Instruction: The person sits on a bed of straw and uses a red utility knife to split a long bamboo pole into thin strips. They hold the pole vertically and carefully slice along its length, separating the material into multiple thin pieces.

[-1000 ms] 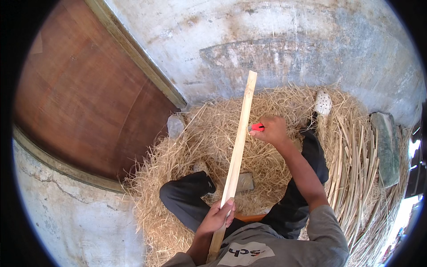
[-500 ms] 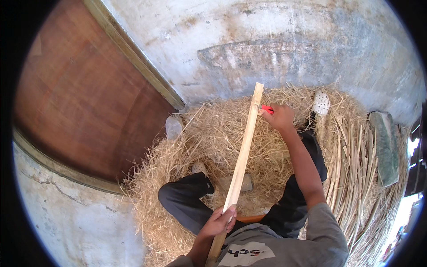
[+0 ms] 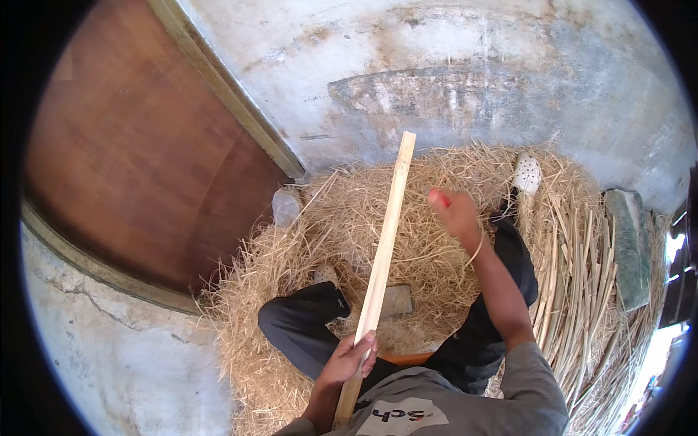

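A long pale strip of split bamboo or wood (image 3: 385,254) slants up from my lap toward the wall. My left hand (image 3: 350,359) is wrapped round its lower part. To the right of the strip's upper half, and apart from it, my right hand (image 3: 458,215) is closed on a small red-handled tool (image 3: 444,201). Most of that tool is hidden by the fingers and blurred, so its working end cannot be made out. A thin pale curl, seemingly a shaving (image 3: 478,248), shows at my right wrist.
Straw-like shavings (image 3: 291,254) cover the ground around my legs. A grey block (image 3: 397,300) lies between them. Long thin strips (image 3: 567,276) and a greenish slab (image 3: 631,251) are on the right. A brown door (image 3: 145,160), a stained wall (image 3: 465,80) and a clear plastic bag (image 3: 285,207) stand beyond.
My right hand has come away from the strip, toward me and to the right, with the red-handled tool. The strip's upper end has swung slightly left; my left hand keeps its hold.
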`<move>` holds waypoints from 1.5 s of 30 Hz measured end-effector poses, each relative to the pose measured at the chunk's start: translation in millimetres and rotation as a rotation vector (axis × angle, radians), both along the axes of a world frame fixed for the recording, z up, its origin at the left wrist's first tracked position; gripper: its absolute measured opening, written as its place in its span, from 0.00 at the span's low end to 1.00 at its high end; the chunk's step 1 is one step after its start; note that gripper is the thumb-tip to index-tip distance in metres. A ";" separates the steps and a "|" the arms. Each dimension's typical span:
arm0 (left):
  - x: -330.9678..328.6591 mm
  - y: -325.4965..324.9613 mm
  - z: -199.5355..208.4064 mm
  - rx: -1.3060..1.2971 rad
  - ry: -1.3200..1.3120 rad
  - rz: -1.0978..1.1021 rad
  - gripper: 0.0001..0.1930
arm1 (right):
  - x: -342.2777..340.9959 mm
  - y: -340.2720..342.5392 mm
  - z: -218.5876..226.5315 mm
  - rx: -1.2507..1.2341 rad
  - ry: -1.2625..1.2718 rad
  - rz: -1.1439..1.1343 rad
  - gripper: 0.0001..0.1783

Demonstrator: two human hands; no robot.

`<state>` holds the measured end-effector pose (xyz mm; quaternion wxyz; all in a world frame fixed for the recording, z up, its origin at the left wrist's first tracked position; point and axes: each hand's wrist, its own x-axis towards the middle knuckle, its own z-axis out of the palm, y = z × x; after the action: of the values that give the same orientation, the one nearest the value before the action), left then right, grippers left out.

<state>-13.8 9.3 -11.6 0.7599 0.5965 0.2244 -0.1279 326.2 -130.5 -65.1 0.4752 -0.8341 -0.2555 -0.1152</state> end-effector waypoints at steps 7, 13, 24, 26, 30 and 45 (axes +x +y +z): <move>13.6 -1.5 9.2 0.219 -0.040 0.053 0.17 | -50.3 25.1 7.4 -0.198 -0.342 0.360 0.34; 13.0 -10.2 12.1 0.206 -0.028 0.047 0.17 | -40.2 26.8 -1.4 -0.105 -0.427 0.222 0.36; 8.8 -14.9 -10.6 0.118 0.054 -0.083 0.18 | 39.7 11.6 -11.8 -0.229 -0.161 -0.254 0.37; 8.5 -14.2 -8.9 0.105 0.055 -0.088 0.18 | 48.6 3.1 -9.9 -0.261 -0.180 -0.272 0.38; 11.9 -10.7 -6.3 0.030 0.084 -0.073 0.18 | 46.3 -2.0 -6.8 -0.271 -0.274 -0.283 0.36; -20.9 2.7 -13.0 -0.022 -0.021 -0.006 0.14 | 38.6 -20.3 9.6 -0.065 0.281 -0.152 0.37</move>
<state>-34.7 11.9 -24.6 0.7684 0.5901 0.2132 -0.1261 364.8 -150.7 -55.4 0.4691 -0.8737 -0.1264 -0.0245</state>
